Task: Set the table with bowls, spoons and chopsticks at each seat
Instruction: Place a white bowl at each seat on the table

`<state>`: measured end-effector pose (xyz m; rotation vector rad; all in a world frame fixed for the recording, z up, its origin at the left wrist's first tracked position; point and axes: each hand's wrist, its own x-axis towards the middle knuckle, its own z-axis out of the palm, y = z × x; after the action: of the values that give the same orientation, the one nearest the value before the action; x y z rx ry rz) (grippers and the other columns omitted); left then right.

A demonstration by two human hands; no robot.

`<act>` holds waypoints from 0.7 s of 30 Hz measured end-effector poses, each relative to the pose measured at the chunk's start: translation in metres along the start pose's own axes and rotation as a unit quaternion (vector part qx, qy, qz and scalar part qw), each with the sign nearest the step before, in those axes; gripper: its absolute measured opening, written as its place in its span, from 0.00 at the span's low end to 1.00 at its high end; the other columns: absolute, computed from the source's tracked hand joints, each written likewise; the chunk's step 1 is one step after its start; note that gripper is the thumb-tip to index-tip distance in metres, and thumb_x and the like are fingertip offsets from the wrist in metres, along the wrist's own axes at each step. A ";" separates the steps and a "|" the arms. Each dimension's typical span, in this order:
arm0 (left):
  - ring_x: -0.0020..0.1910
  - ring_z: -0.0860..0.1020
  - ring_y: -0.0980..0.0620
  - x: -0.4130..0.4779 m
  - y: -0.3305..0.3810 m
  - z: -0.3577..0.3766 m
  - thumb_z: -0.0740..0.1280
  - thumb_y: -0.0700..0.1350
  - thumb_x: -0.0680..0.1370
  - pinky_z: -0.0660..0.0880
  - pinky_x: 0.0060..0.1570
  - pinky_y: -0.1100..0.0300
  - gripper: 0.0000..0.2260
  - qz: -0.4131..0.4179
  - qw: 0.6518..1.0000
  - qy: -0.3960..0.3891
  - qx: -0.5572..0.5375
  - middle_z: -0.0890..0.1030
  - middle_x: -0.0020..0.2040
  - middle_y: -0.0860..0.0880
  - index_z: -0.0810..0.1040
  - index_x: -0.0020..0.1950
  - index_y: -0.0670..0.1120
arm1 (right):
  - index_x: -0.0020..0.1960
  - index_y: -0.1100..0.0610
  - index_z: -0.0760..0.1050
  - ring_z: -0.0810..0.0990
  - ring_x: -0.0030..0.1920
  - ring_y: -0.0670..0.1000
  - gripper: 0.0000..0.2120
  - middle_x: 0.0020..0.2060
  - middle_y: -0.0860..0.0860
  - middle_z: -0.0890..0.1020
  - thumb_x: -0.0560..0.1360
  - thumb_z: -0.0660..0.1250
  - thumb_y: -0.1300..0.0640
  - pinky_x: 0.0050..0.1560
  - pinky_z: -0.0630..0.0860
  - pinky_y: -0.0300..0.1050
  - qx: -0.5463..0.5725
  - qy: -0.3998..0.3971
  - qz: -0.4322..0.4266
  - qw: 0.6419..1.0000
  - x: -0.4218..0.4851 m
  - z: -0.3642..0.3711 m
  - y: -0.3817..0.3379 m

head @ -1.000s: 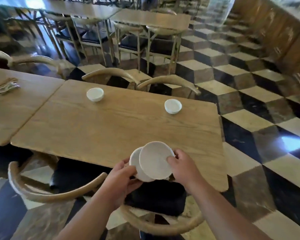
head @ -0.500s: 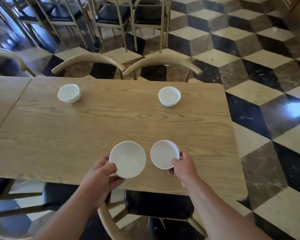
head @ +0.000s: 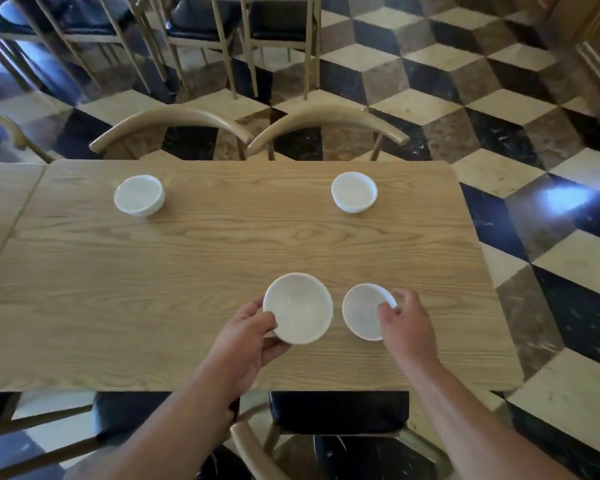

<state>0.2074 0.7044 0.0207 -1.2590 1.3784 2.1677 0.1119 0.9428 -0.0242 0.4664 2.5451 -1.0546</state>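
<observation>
Bowls for the near side are in hand, low in the middle of the frame. The left hand grips the left near bowl, thumb on its rim and fingers curled beneath. The right hand pinches the rim of the right near bowl, thumb inside and fingers round the outer wall. Both bowls are over the desk, just beside each other but not touching. I cannot tell whether either base is fully down, and the right one looks tipped toward the camera.

To do this well, level each bowl and set it flat before the fingers let go, keeping thumbs off the inside where possible. The pair looks too close together. The left near bowl likely belongs further toward the lower left, opposite the far left bowl. The right one should line up with the near chair and the far right bowl. Leave room beside each for a spoon and chopsticks, none of which are in view.
</observation>
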 end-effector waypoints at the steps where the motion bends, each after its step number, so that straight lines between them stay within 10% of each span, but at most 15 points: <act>1: 0.46 0.88 0.43 0.003 0.000 -0.006 0.60 0.33 0.82 0.85 0.49 0.50 0.21 -0.003 1.000 -0.006 0.003 0.83 0.62 0.42 0.78 0.69 0.51 | 0.68 0.49 0.76 0.83 0.47 0.55 0.14 0.57 0.53 0.84 0.84 0.64 0.50 0.52 0.82 0.56 0.034 -0.064 -0.007 0.997 -0.011 0.006 -0.015; 4: 0.50 0.86 0.41 0.006 0.009 -0.040 0.60 0.33 0.82 0.85 0.53 0.49 0.20 -0.003 1.000 -0.028 0.004 0.82 0.62 0.42 0.78 0.68 0.52 | 0.58 0.45 0.79 0.85 0.39 0.55 0.08 0.56 0.53 0.84 0.88 0.61 0.50 0.45 0.85 0.57 0.170 -0.225 0.030 0.959 -0.057 0.045 -0.069; 11: 0.61 0.84 0.42 0.014 0.042 -0.187 0.60 0.35 0.85 0.83 0.62 0.47 0.21 0.000 0.999 -0.011 0.030 0.81 0.65 0.44 0.76 0.74 0.51 | 0.65 0.53 0.78 0.87 0.44 0.60 0.10 0.62 0.61 0.82 0.88 0.62 0.53 0.41 0.85 0.53 0.215 -0.236 0.043 0.947 -0.124 0.183 -0.138; 21: 0.60 0.84 0.42 0.056 0.057 -0.379 0.66 0.44 0.86 0.84 0.46 0.57 0.16 0.012 0.997 0.074 -0.018 0.82 0.65 0.42 0.74 0.74 0.45 | 0.67 0.53 0.75 0.87 0.40 0.56 0.10 0.62 0.59 0.82 0.88 0.60 0.56 0.41 0.86 0.51 0.230 -0.285 0.105 0.925 -0.185 0.367 -0.209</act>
<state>0.3362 0.3465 -0.0520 -1.4498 1.4224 2.1626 0.2560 0.5060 -0.0607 0.4533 1.7007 -1.4533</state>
